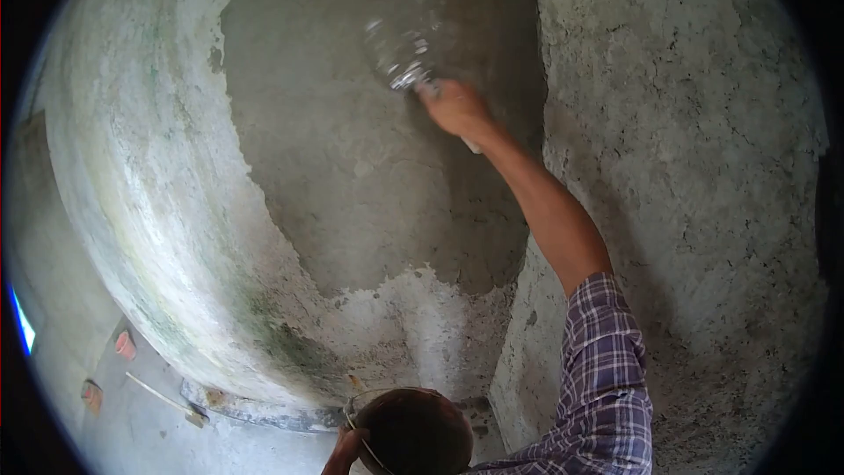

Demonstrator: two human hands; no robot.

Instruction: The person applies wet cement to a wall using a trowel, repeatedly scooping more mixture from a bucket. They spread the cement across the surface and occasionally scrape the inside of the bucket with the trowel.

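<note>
Two hands, apart: right hand (457, 109) clamped on a blurred handled tool (408, 76) over dark plaster (316, 141); left hand (346, 445) gripping the bucket (460, 424), apparently for ready reach.

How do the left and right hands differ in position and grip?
The right hand is raised before the dark patch; the left hand is low, near the picture's bottom edge. The right hand grips a motion-blurred tool; the left hand grips the bucket at its side. Both are bare.

No readable text or signs.
</note>
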